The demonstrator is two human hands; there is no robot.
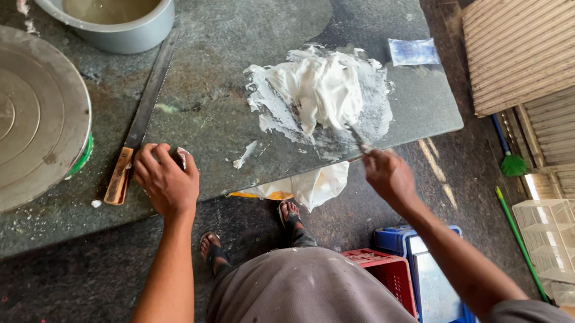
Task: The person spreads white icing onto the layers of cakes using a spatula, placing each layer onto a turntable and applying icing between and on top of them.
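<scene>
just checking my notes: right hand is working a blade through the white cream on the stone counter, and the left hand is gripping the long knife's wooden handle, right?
Not quite. In the head view the left hand rests on the stone counter beside the long knife, not gripping its handle. The right hand does work a blade through the white cream.

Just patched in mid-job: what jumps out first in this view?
The white paste spread on the stone slab at centre right stands out most, with the right hand working a blade into its near edge. The left hand rests curled on the slab's near edge beside a long knife. A big round metal disc fills the far left.
</scene>
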